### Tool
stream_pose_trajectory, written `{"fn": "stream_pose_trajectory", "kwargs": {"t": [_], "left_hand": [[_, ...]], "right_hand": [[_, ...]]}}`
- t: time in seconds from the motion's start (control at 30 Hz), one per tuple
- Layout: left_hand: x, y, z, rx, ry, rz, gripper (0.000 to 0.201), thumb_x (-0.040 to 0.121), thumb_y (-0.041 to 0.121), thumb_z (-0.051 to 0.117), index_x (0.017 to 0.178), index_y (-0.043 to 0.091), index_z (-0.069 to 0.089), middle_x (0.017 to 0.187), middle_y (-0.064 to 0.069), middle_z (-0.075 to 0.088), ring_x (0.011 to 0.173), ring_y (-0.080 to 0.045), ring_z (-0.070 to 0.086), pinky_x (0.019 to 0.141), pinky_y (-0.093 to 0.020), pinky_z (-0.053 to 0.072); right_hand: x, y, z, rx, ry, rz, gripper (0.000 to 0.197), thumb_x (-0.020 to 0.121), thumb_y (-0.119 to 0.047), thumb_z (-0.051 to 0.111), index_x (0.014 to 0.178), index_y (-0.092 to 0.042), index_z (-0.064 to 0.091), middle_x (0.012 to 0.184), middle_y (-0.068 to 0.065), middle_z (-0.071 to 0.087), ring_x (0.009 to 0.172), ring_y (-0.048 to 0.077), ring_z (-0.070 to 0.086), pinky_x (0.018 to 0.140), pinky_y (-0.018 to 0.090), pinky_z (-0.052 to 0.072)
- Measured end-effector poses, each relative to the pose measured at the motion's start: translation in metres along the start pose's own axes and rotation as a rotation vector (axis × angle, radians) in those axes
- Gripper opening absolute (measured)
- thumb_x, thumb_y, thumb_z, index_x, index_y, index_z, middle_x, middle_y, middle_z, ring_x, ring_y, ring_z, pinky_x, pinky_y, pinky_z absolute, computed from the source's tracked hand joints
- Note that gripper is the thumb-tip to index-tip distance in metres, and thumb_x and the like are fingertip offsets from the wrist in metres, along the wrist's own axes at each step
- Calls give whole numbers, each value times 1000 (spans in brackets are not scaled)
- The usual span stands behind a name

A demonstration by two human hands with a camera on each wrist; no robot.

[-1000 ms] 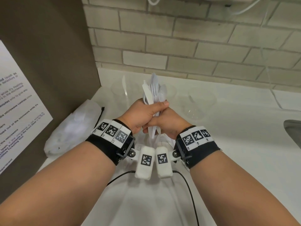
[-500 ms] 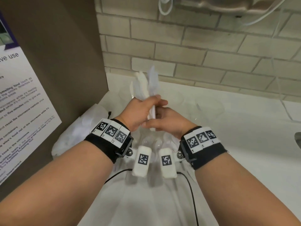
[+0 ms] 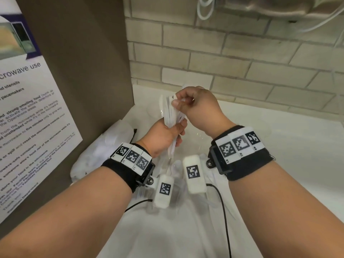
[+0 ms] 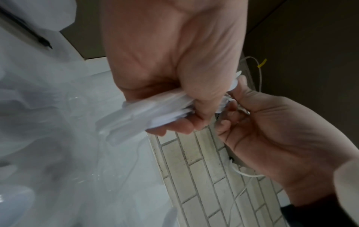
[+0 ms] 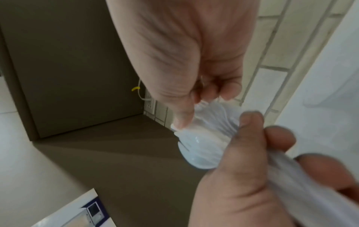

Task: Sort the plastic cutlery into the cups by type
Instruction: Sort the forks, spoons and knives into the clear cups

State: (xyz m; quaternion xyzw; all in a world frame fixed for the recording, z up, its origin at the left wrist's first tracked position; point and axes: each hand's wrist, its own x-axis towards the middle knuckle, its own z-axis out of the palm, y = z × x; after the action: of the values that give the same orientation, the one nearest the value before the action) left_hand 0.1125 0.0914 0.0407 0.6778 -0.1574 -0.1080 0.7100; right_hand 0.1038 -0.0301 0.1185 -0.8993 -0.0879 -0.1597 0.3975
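Observation:
A bundle of white plastic cutlery [image 3: 172, 114] stands upright above the white counter [image 3: 288, 164], gripped round its handles by my left hand [image 3: 175, 127]. My right hand [image 3: 178, 101] is above it and pinches the top ends of the bundle between thumb and fingers. In the left wrist view the flat handle ends of the cutlery [image 4: 139, 116] stick out below my fist. The right wrist view shows spoon bowls [image 5: 200, 150] fanned out under my right fingertips [image 5: 182, 121]. A clear cup [image 3: 151, 113] shows only faintly behind the bundle.
A crumpled white plastic bag [image 3: 104, 146] lies on the counter at the left, against a brown cabinet side with a microwave notice [image 3: 37, 118]. A brick wall [image 3: 223, 62] closes the back. A black cable [image 3: 222, 211] hangs below my wrists.
My right hand has risen from beside the left fist to the top ends of the bundle and pinches them. The bundle has tilted a little to the left.

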Motion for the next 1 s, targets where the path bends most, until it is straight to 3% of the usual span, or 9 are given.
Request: {"fn": "stream_pose_trajectory", "kwargs": {"t": [0.17, 0.3, 0.37, 0.5, 0.67, 0.73, 0.8, 0.9, 1.0], "left_hand": [[-1, -6, -3, 92, 3, 49, 14, 95, 21, 57, 84, 13, 57, 68, -2, 50, 53, -15, 47, 56, -31, 46], [1, -9, -6, 136, 14, 66, 16, 96, 23, 56, 84, 13, 54, 67, -3, 48, 51, -15, 47, 55, -29, 45], [2, -11, -5, 136, 17, 72, 15, 96, 23, 56, 85, 13, 53, 66, -1, 49, 51, -14, 47, 54, -28, 45], [5, -16, -5, 187, 43, 69, 16, 97, 20, 54, 82, 15, 50, 61, 8, 49, 49, -3, 46, 52, -18, 43], [8, -26, -8, 266, 147, 25, 7, 97, 21, 53, 95, 15, 49, 67, 2, 49, 54, -10, 45, 49, -15, 41], [11, -29, -7, 284, 218, 6, 10, 97, 18, 52, 102, 10, 49, 70, 0, 51, 56, -13, 46, 51, -18, 44], [14, -31, -5, 343, 256, 3, 16, 96, 18, 53, 107, 8, 48, 74, 0, 53, 60, -14, 50, 62, -27, 51], [17, -32, -5, 441, 305, 38, 18, 94, 16, 54, 108, 8, 45, 79, -3, 55, 72, -25, 59, 74, -41, 55], [18, -31, -4, 516, 325, 67, 23, 92, 17, 55, 109, 5, 45, 82, -9, 58, 79, -36, 63, 68, -41, 54]], "right_hand": [[3, 3, 2, 224, 42, 79, 6, 94, -22, 59, 88, -18, 61, 74, -11, 50, 53, -2, 47, 55, 13, 37], [1, 5, 10, 143, -14, 49, 6, 92, -27, 60, 91, -21, 61, 90, -6, 51, 61, 0, 43, 55, 6, 34], [4, 4, 11, 134, 2, 39, 9, 91, -26, 61, 83, -24, 59, 90, -3, 52, 62, 0, 42, 60, 11, 35], [11, -4, -1, 295, 163, 59, 13, 95, -25, 56, 82, -28, 56, 83, -6, 56, 68, 6, 47, 68, 23, 41], [13, -28, -24, 516, 414, -75, 17, 101, -25, 33, 87, -28, 42, 62, -3, 57, 64, 21, 63, 64, 32, 52], [13, -30, -24, 562, 385, -106, 18, 102, -24, 29, 88, -27, 41, 58, 1, 46, 50, 24, 54, 53, 31, 51], [15, -27, -18, 388, 279, -68, 16, 101, -31, 32, 90, -27, 43, 60, -3, 43, 49, 18, 45, 51, 32, 44], [14, -14, -4, -16, -4, 77, 29, 92, -46, 53, 90, -18, 55, 70, -6, 54, 60, 10, 51, 54, 26, 37], [12, -8, 4, -42, -59, 158, 32, 77, -42, 75, 80, -12, 64, 74, -4, 60, 65, 10, 57, 55, 22, 40]]}}
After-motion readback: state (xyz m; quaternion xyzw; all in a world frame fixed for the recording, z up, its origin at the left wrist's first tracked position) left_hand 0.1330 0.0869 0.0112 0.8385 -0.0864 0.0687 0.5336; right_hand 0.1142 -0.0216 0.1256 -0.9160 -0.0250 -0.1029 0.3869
